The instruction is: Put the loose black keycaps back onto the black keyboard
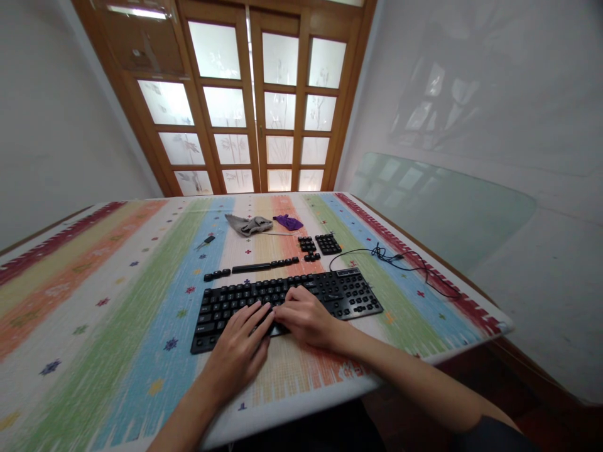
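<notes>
A black keyboard lies at the near edge of the table, with keycaps off at its right end and along its front row. My left hand rests on its lower middle, fingers stretched out and palm down. Right beside those fingertips, my right hand has its fingers curled together on the keys; whatever they pinch is hidden. Behind the keyboard, loose keycaps and a long space bar form a row. Number pad keycaps and another small group of keycaps sit farther right.
A striped tablecloth covers the table. Toward the back lie a grey cloth, a purple cloth and a small black object with thin metal prongs. The keyboard's cable trails right. Walls flank the table; glazed wooden doors stand beyond.
</notes>
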The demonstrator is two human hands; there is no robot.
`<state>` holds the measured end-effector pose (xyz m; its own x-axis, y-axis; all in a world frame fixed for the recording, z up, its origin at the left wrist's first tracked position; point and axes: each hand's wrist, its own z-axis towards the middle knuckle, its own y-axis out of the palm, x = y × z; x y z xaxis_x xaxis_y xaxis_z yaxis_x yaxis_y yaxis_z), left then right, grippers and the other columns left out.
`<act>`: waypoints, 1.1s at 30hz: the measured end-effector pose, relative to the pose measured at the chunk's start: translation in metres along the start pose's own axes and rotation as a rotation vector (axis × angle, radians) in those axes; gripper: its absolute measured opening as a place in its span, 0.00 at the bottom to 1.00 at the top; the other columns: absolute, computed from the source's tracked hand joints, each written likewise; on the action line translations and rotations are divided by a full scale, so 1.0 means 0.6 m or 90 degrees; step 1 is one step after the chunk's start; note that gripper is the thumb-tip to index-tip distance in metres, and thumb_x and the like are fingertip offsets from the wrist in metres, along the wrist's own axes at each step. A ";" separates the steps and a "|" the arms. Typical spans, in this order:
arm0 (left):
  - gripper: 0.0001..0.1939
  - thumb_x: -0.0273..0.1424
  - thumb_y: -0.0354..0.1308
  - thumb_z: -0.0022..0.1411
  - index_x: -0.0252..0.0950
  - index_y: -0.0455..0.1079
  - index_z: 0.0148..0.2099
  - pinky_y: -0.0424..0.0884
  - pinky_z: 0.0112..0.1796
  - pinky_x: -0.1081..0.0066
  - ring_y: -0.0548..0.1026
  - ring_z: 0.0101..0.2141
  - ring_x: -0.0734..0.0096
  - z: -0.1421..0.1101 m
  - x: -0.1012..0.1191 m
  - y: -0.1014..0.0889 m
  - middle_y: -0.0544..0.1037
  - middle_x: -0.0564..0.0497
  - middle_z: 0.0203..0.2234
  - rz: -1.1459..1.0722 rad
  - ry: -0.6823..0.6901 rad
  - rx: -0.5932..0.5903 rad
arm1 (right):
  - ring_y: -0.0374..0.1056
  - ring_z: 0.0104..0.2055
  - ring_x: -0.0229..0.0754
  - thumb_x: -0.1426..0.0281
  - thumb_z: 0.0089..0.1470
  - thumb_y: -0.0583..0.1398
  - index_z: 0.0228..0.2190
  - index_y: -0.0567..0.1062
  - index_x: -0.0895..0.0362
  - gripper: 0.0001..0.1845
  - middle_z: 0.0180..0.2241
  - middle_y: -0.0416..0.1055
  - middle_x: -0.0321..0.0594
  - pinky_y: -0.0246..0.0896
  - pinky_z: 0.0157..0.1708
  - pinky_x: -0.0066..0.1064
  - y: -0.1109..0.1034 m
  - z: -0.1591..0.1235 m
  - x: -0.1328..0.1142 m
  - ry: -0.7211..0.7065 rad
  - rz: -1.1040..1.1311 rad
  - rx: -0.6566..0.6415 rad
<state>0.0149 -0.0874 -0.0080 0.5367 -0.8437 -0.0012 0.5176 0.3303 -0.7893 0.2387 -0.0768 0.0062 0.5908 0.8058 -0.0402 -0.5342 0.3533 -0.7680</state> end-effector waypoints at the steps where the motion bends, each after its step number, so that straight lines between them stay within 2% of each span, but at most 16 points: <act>1: 0.22 0.24 0.51 0.68 0.34 0.65 0.63 0.70 0.56 0.50 0.69 0.59 0.53 0.000 0.001 0.001 0.72 0.42 0.59 0.000 -0.001 -0.003 | 0.61 0.34 0.43 0.74 0.66 0.55 0.31 0.74 0.59 0.11 0.28 0.72 0.40 0.55 0.34 0.35 -0.004 0.001 -0.002 -0.036 -0.033 -0.023; 3: 0.23 0.24 0.51 0.67 0.34 0.65 0.63 0.69 0.57 0.50 0.68 0.60 0.53 0.000 0.003 0.002 0.72 0.42 0.59 -0.004 -0.003 -0.009 | 0.60 0.34 0.43 0.75 0.67 0.53 0.33 0.74 0.60 0.11 0.30 0.73 0.41 0.55 0.34 0.36 -0.011 0.005 -0.008 -0.092 -0.088 -0.071; 6: 0.24 0.23 0.51 0.66 0.34 0.65 0.63 0.68 0.57 0.50 0.67 0.60 0.53 0.002 0.005 0.002 0.71 0.42 0.59 -0.016 -0.010 -0.013 | 0.60 0.33 0.44 0.75 0.66 0.54 0.35 0.74 0.62 0.10 0.31 0.72 0.43 0.56 0.33 0.36 -0.016 0.011 -0.018 -0.121 -0.136 -0.114; 12: 0.25 0.23 0.50 0.66 0.35 0.65 0.64 0.66 0.58 0.48 0.65 0.61 0.51 0.006 0.002 0.001 0.71 0.42 0.60 -0.014 0.002 -0.023 | 0.63 0.35 0.45 0.79 0.64 0.52 0.35 0.74 0.65 0.10 0.29 0.71 0.46 0.56 0.32 0.36 -0.008 0.012 -0.036 -0.169 -0.205 -0.141; 16: 0.22 0.25 0.50 0.68 0.35 0.67 0.62 0.66 0.58 0.49 0.66 0.61 0.52 0.005 0.000 -0.001 0.71 0.41 0.60 -0.010 -0.004 -0.035 | 0.63 0.36 0.46 0.77 0.65 0.53 0.36 0.74 0.65 0.10 0.31 0.72 0.47 0.57 0.33 0.36 -0.007 0.007 -0.036 -0.145 -0.200 -0.144; 19: 0.18 0.31 0.54 0.69 0.36 0.70 0.59 0.67 0.58 0.49 0.66 0.62 0.51 0.004 -0.012 -0.012 0.71 0.42 0.60 -0.013 0.012 -0.045 | 0.62 0.36 0.45 0.75 0.64 0.54 0.35 0.73 0.61 0.08 0.32 0.73 0.45 0.57 0.34 0.37 -0.006 0.001 -0.030 -0.102 -0.160 -0.122; 21: 0.18 0.35 0.54 0.70 0.37 0.70 0.59 0.68 0.58 0.51 0.67 0.61 0.52 0.005 -0.033 -0.026 0.72 0.43 0.59 -0.028 0.030 -0.032 | 0.61 0.36 0.45 0.76 0.62 0.55 0.32 0.72 0.59 0.07 0.33 0.73 0.44 0.56 0.36 0.37 -0.005 -0.005 -0.026 -0.071 -0.136 -0.089; 23: 0.19 0.37 0.54 0.71 0.37 0.70 0.60 0.67 0.58 0.53 0.69 0.59 0.54 0.008 -0.067 -0.044 0.74 0.44 0.58 -0.034 -0.012 -0.009 | 0.61 0.37 0.45 0.76 0.59 0.56 0.30 0.71 0.58 0.07 0.33 0.74 0.43 0.56 0.38 0.38 -0.005 -0.011 -0.025 -0.041 -0.116 -0.056; 27: 0.21 0.43 0.49 0.70 0.36 0.72 0.55 0.68 0.57 0.52 0.74 0.54 0.54 0.021 -0.160 -0.075 0.77 0.41 0.53 -0.032 -0.214 0.022 | 0.62 0.39 0.46 0.77 0.56 0.58 0.28 0.71 0.57 0.06 0.33 0.75 0.43 0.56 0.39 0.38 -0.008 -0.016 -0.029 -0.010 -0.079 -0.003; 30: 0.24 0.48 0.49 0.65 0.35 0.74 0.49 0.68 0.55 0.50 0.76 0.52 0.50 0.032 -0.228 -0.079 0.79 0.40 0.50 -0.031 -0.337 -0.056 | 0.62 0.41 0.47 0.77 0.55 0.58 0.30 0.73 0.58 0.05 0.36 0.76 0.44 0.58 0.40 0.39 -0.009 -0.017 -0.031 -0.004 -0.067 0.043; 32: 0.23 0.48 0.50 0.60 0.37 0.76 0.45 0.68 0.56 0.51 0.76 0.52 0.49 0.039 -0.261 -0.075 0.80 0.41 0.49 -0.043 -0.382 -0.141 | 0.63 0.42 0.47 0.77 0.55 0.58 0.31 0.74 0.58 0.05 0.39 0.77 0.45 0.59 0.42 0.40 -0.009 -0.018 -0.030 0.008 -0.060 0.066; 33: 0.23 0.48 0.51 0.58 0.38 0.76 0.43 0.69 0.55 0.52 0.76 0.50 0.49 0.041 -0.271 -0.072 0.81 0.41 0.48 -0.048 -0.390 -0.160 | 0.63 0.43 0.47 0.77 0.55 0.58 0.31 0.75 0.58 0.06 0.39 0.77 0.45 0.59 0.42 0.40 -0.009 -0.019 -0.030 0.014 -0.058 0.075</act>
<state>-0.0784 0.0462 0.0412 0.8253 -0.4433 0.3499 0.4371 0.1089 -0.8928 0.2379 -0.0983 0.0038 0.6527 0.7575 0.0118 -0.5436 0.4791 -0.6892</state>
